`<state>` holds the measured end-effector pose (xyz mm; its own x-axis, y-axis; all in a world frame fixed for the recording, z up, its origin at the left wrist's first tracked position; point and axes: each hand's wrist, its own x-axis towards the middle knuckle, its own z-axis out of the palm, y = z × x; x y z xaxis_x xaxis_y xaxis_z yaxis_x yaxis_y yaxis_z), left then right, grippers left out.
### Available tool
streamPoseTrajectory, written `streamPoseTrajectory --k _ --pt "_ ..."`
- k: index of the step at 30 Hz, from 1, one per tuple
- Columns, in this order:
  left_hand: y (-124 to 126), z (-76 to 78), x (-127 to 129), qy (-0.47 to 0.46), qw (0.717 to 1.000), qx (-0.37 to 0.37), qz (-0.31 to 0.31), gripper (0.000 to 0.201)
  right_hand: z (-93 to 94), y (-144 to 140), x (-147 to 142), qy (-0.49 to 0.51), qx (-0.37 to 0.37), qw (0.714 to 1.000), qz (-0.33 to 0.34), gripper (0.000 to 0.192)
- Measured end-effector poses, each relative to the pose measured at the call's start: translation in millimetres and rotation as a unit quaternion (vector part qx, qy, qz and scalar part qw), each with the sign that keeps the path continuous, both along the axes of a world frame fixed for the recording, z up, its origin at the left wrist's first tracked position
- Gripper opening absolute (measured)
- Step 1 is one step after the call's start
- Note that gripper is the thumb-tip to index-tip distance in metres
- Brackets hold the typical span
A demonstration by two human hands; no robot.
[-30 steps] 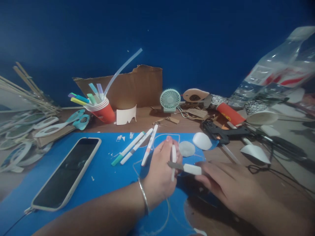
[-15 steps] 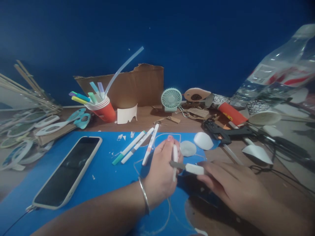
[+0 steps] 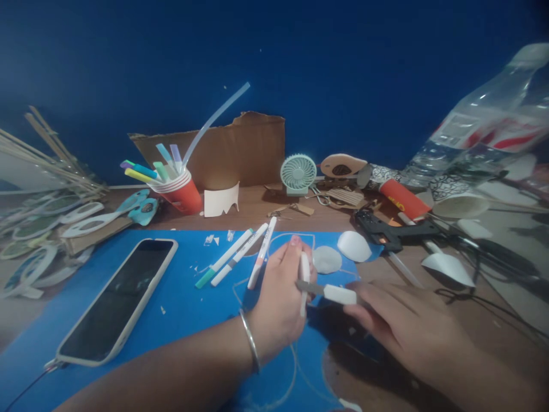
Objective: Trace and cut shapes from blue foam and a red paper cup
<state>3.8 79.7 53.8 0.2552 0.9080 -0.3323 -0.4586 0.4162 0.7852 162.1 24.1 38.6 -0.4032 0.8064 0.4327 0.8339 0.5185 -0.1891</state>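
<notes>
Wall: dark blue, filling the top of the frame.
Blue sheet: spread from lower left to centre, on a wooden table.
Bottles: clear, at the upper right.
Cardboard: upper left of centre, its top edge torn, behind a red cup of pens.
Phone: lying face up at the lower left.
Right hand: right of centre, fingers closed round the handle of a knife; a loose grip could let the tool twist.
Left hand: at centre, fingers folded in, gripping a white piece; the blade points at this hand, so too hard a push could slip into it.
Markers: three, just left of the left hand; a bump from that wrist could roll them.
Knife: its blade crosses the white piece; whether its edge touches, I cannot tell.
White ovals: two, right of centre, beyond the knife.
White piece: mid-frame, seen nearly edge-on; being slim, it might snap under uneven pressure.
</notes>
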Motion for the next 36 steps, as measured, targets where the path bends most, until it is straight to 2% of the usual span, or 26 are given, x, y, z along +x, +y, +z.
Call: streamPoseTrajectory --k 15,26,36 --pt "-0.5 -0.9 -0.8 0.019 1.000 0.024 -0.003 0.036 1.9 0.3 -1.4 -0.003 0.009 1.000 -0.003 0.023" --pt "0.9 3.6 -0.1 0.018 1.000 0.001 -0.007 0.035 -0.2 -1.0 -0.2 -0.002 0.002 1.000 -0.012 0.021" --pt "1.9 -0.6 -1.9 0.037 0.999 0.036 -0.014 0.038 0.6 -1.3 1.0 -0.009 0.014 1.000 -0.011 0.022"
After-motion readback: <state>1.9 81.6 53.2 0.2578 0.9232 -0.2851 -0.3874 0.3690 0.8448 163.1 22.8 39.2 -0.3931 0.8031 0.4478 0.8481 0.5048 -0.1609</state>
